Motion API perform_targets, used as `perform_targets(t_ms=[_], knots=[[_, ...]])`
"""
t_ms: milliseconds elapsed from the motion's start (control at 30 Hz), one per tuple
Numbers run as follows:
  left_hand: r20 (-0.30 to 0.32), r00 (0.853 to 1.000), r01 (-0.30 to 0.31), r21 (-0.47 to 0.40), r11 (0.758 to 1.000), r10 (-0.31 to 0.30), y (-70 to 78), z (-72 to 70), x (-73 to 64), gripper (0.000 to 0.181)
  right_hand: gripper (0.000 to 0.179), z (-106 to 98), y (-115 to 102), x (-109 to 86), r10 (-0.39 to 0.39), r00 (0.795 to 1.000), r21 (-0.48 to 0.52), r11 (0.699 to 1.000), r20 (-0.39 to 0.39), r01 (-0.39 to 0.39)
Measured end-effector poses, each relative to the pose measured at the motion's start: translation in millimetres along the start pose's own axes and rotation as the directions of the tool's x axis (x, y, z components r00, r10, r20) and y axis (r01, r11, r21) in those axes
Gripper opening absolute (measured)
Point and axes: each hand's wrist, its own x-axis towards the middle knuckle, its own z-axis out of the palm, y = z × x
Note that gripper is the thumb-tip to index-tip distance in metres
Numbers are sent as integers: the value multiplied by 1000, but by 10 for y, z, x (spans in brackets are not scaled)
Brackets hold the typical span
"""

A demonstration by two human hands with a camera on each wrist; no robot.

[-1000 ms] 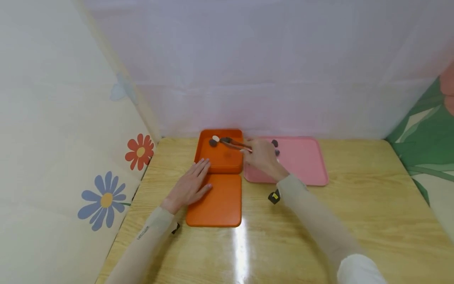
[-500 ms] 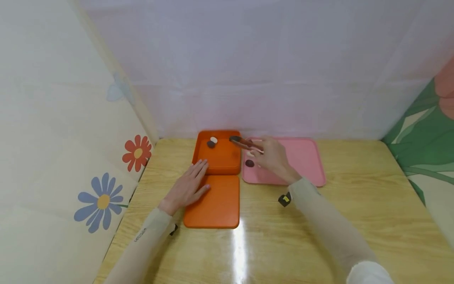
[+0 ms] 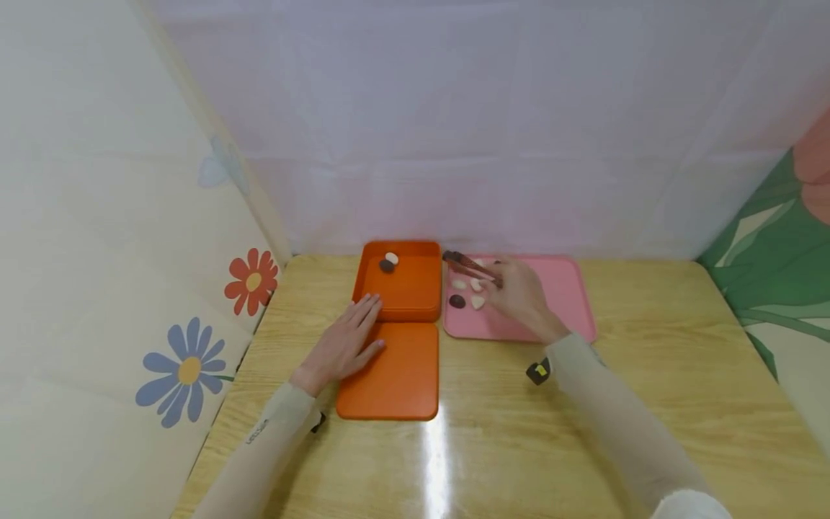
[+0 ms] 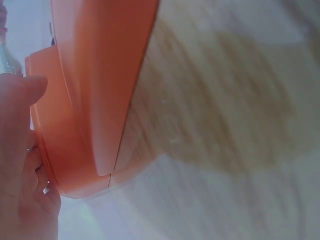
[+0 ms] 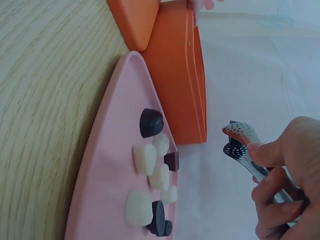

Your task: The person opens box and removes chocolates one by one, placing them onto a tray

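My right hand (image 3: 521, 295) holds metal tongs (image 5: 248, 162), with perforated tips raised above the pink tray (image 3: 565, 306). A small dark shape shows between the tips in the right wrist view; I cannot tell whether it is a gripped piece. Several white and dark chocolate-like pieces lie on the tray, among them a white heart (image 3: 478, 302) and a dark round piece (image 3: 457, 301). My left hand (image 3: 337, 346) rests, fingers extended, at the near left corner of the orange box (image 3: 408, 315), its thumb over the orange lid (image 3: 395, 382). One white piece (image 3: 392, 257) and one dark piece (image 3: 386, 266) lie in the box.
Box and tray stand side by side at the back of the wooden table (image 3: 493, 432), close to a pale cloth backdrop (image 3: 415, 130). The lid lies directly in front of the box. Flower-printed sheets (image 3: 188, 370) flank the table.
My right hand has carried the tongs rightward from over the orange box to over the pink tray, uncovering pieces at the tray's left. My left hand has stayed in place.
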Motion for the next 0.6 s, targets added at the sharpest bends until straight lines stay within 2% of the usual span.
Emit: perform_targets(t_ms=[267, 367, 600], knots=[[-9, 1000, -8, 6, 1000, 8, 29, -2, -48, 77, 35, -7, 190, -92, 66, 998, -14, 998, 6, -66], [-19, 1000, -3, 1, 1000, 3, 20, 11, -45, 77, 33, -13, 269, -104, 79, 997, -18, 997, 2, -79], [-32, 999, -12, -7, 1000, 11, 1, 11, -19, 76, 31, -48, 421, -134, 166, 985, 9, 986, -38, -165]])
